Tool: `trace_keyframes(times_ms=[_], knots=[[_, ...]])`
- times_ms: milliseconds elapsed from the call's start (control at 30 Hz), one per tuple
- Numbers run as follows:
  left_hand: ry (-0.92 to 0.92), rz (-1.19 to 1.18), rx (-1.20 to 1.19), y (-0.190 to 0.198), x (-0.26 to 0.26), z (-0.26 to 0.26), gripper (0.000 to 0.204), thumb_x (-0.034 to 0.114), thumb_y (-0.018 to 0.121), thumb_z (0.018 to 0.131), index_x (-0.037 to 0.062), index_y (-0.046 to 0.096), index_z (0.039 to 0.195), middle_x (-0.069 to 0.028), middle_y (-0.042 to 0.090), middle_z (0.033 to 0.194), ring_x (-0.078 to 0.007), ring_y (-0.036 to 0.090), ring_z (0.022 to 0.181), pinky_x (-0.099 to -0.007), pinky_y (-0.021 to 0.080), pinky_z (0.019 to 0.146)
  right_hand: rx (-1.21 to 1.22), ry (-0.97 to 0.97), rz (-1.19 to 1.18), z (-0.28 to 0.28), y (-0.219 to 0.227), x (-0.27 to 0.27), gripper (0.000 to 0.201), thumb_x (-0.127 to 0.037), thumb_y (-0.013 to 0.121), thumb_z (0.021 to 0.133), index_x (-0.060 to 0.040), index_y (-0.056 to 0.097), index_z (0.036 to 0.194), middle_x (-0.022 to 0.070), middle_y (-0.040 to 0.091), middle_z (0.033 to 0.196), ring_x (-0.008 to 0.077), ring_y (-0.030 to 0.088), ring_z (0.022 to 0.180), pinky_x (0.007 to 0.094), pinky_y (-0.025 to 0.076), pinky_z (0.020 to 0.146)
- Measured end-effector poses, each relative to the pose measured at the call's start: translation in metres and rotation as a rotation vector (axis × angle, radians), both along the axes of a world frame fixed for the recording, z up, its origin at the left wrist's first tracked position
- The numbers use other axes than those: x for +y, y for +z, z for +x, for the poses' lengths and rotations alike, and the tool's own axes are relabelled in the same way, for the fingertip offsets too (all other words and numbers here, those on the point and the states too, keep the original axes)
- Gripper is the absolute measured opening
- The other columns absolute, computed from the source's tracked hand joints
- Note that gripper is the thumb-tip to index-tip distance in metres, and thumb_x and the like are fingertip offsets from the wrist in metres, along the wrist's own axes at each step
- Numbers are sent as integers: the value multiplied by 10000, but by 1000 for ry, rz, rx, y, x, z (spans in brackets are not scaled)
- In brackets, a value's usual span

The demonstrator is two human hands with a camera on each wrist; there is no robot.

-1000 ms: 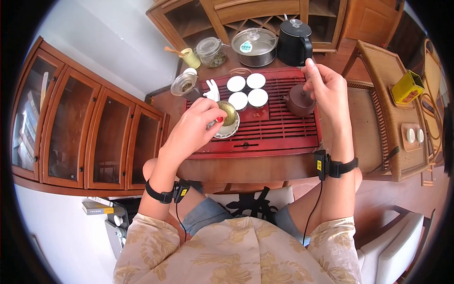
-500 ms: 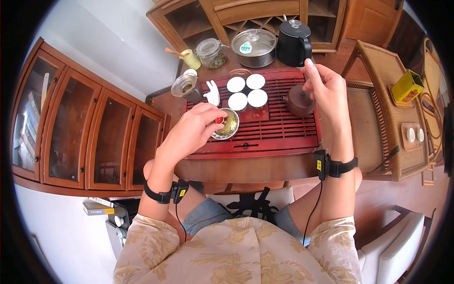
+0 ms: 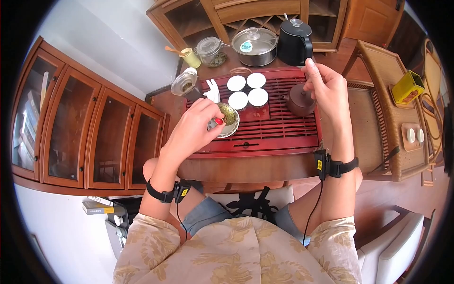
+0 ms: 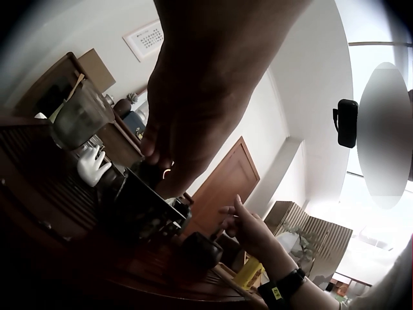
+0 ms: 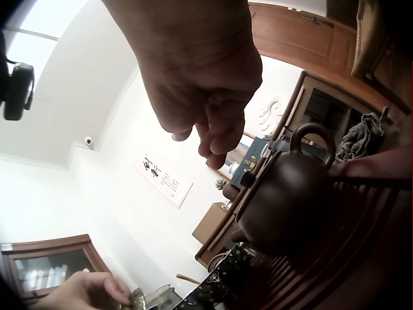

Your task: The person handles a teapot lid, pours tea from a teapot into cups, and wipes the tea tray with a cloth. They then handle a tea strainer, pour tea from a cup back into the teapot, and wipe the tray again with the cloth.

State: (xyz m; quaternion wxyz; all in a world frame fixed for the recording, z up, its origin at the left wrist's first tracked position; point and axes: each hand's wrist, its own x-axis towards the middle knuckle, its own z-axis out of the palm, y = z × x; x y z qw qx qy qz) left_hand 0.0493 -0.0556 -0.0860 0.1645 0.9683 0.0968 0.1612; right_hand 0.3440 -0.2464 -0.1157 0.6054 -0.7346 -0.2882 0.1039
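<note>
In the head view my left hand [image 3: 196,124] pinches a round, golden-green patterned lid [image 3: 230,113], held tilted over a bowl [image 3: 231,131] with a patterned rim. Fingers hide the lid's left side. The left wrist view shows this hand over the dark-looking bowl [image 4: 143,210]. My right hand [image 3: 329,90] is raised by a brown clay teapot [image 3: 299,105], fingers loosely curled around nothing visible. From the right wrist, that hand shows above and to the left of the teapot [image 5: 287,200], apart from it.
A red slatted tea tray [image 3: 279,139] carries several white cups [image 3: 257,98] and a white hand-shaped ornament [image 3: 213,90]. Behind are a glass pitcher [image 3: 185,85], a lidded jar [image 3: 212,53], a glass-lidded pot [image 3: 255,53] and a black kettle [image 3: 293,42].
The lid in my left hand goes from tilted to flatter over the bowl, then tilts up again, showing more of the bowl's near side. My right hand stays almost still.
</note>
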Motion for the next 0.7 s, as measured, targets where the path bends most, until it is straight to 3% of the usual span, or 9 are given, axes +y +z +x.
trace_keyframes(times_ms=[333, 433, 700], knots=[[-3, 5, 31, 8, -5, -5, 207, 53, 853, 894, -9, 739, 1056, -146, 700, 1044, -375, 677, 1049, -477, 581, 912, -8, 4, -7, 0, 0, 0, 489, -489, 762, 1088, -13, 868, 1113, 32, 715, 681, 77, 607, 589, 280, 483, 569], [-32, 9, 4, 8, -1, -10, 171, 73, 838, 946, 7, 790, 1096, -136, 743, 1040, -348, 709, 1003, -421, 582, 888, -7, 4, -9, -1, 1, 0, 490, -488, 762, 1088, -10, 867, 1117, 33, 716, 681, 79, 610, 592, 280, 484, 571], [-29, 22, -15, 7, -4, -13, 144, 51, 827, 949, 13, 822, 1087, -132, 762, 1012, -333, 729, 972, -415, 591, 867, -16, -2, -21, -1, 2, 0, 491, -484, 760, 1090, -6, 865, 1125, 35, 719, 682, 82, 623, 599, 280, 491, 577]])
